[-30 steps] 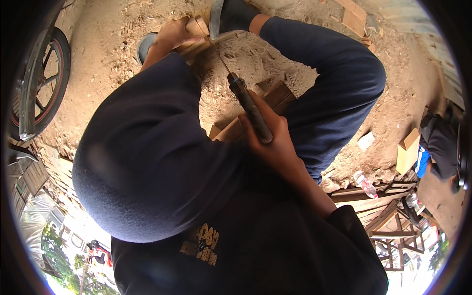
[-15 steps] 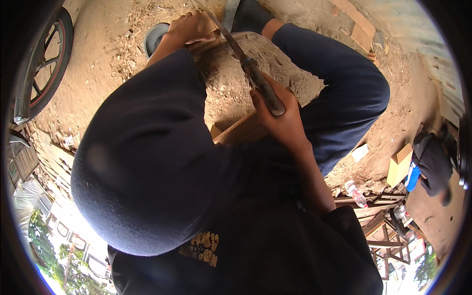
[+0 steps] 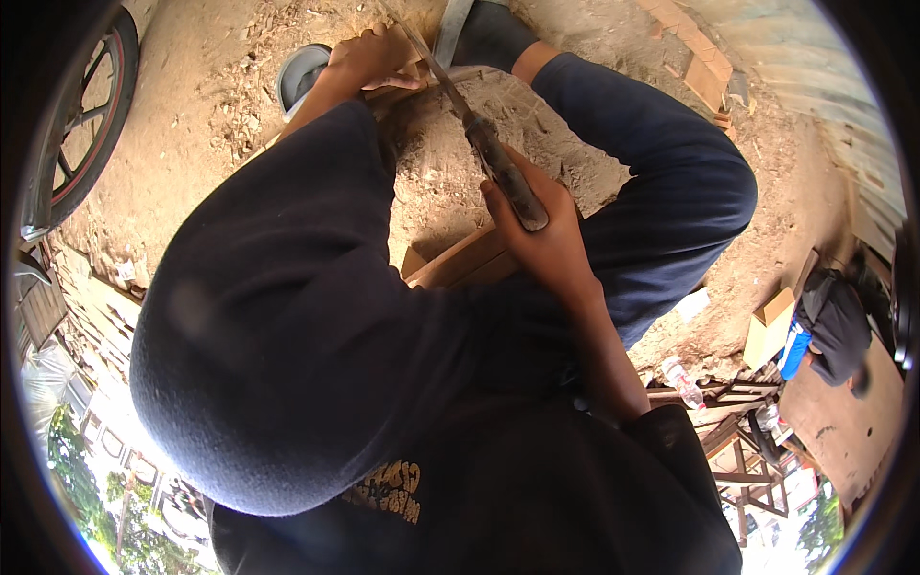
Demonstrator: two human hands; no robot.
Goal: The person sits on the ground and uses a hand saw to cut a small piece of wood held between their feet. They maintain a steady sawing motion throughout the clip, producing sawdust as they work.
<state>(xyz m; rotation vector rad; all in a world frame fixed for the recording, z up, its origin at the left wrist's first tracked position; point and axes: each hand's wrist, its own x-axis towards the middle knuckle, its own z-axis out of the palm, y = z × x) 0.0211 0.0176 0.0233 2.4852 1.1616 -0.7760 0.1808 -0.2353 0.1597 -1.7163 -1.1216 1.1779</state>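
Note:
My right hand (image 3: pixel 546 225) is closed around the worn dark handle of a long, narrow-bladed tool (image 3: pixel 448 84). Its blade slants up and left past my left hand; whether it is a knife or a saw I cannot tell. At the top, my left hand (image 3: pixel 372 59) is bent over a small light-brown wooden piece (image 3: pixel 410 77) close beside the blade. Its fingertips are partly hidden. A longer wooden board (image 3: pixel 460 261) lies by my lap, partly covered by my dark clothing.
A grey round-ended object (image 3: pixel 299 77) is near my left wrist. A spoked wheel (image 3: pixel 110 115) stands far left. At right are a bent cardboard piece (image 3: pixel 770 331), a plastic bottle (image 3: pixel 682 381), wooden frames (image 3: pixel 752 479) and another person in dark clothes (image 3: pixel 836 321). Corrugated sheeting (image 3: pixel 824 67) borders the upper right.
The tool's handle and my right hand have shifted slightly left and down. My left hand stays at the wooden piece. The other person at right has changed posture.

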